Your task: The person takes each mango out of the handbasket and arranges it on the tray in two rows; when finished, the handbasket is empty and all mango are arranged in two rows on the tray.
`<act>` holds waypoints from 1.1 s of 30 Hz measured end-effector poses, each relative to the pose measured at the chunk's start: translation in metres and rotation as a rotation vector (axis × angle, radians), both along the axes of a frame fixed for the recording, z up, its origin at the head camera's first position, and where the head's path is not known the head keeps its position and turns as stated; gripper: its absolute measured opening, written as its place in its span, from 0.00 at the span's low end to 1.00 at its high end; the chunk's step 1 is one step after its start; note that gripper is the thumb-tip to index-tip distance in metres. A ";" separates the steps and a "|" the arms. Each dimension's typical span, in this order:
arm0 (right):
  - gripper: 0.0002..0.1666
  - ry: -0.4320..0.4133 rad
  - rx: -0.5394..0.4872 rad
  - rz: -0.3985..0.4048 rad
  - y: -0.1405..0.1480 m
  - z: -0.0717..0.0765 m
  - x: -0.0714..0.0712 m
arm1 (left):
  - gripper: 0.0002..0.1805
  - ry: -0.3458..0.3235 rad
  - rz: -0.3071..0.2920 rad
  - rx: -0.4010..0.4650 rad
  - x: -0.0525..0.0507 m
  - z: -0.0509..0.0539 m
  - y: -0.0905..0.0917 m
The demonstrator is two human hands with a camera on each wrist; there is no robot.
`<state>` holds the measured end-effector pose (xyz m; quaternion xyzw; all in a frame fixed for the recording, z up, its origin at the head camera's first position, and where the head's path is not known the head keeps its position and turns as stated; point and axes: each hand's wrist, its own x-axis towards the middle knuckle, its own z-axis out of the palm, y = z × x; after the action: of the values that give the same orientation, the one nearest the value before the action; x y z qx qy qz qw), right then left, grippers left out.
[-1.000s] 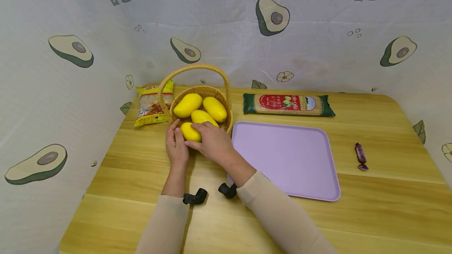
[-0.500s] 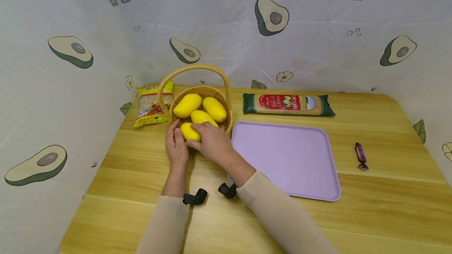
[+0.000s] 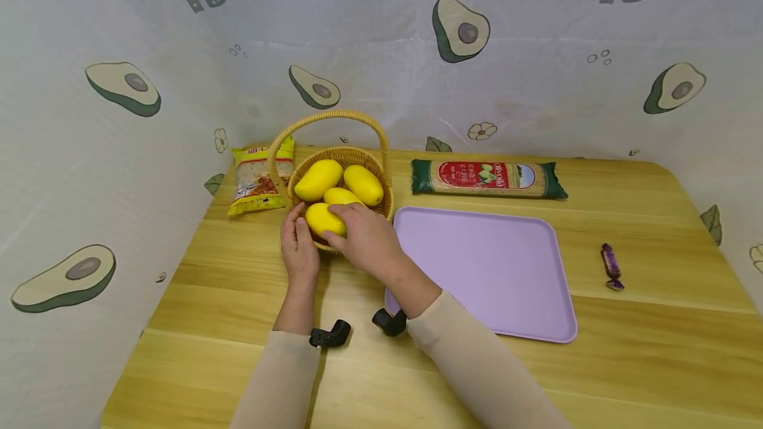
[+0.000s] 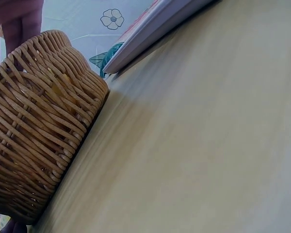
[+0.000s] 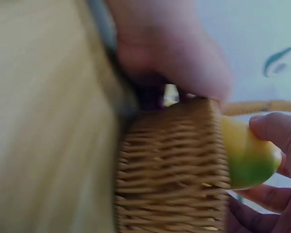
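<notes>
Avocado-print white cloth point(image 3: 387, 58) behind pale wooden table point(image 3: 644, 363).

"What's moved?"
"The right hand point(image 3: 372, 238) raises the nearest mango point(image 3: 324, 219) slightly at the front edge of the basket point(image 3: 324, 246)."
"And behind it?"
"The middle mango point(image 3: 342, 196) shows less now, its near side more covered."

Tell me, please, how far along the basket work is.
Done: three yellow oval mangoes lie in the round woven basket. In hand: the right grip holds a yellow-green mango at the basket's near rim, the left grip touching its side. Remaining, probably: releasing that mango inside, or perhaps lifting it out.
</notes>
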<state>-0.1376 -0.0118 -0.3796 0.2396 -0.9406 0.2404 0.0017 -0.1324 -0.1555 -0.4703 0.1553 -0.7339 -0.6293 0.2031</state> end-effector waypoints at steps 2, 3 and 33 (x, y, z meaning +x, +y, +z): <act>0.32 -0.004 -0.059 -0.021 0.006 0.007 0.001 | 0.22 -0.008 -0.001 -0.009 0.000 0.000 0.000; 0.33 -0.007 -0.095 -0.034 0.009 0.010 0.001 | 0.22 -0.013 0.000 -0.013 0.001 0.000 0.000; 0.50 -0.568 -1.199 0.153 0.116 0.025 0.005 | 0.22 0.008 -0.017 -0.004 0.001 0.000 0.001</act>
<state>-0.1328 0.1047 -0.3546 0.1908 -0.5882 0.7750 -0.1303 -0.1318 -0.1548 -0.4705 0.1461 -0.7358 -0.6300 0.2007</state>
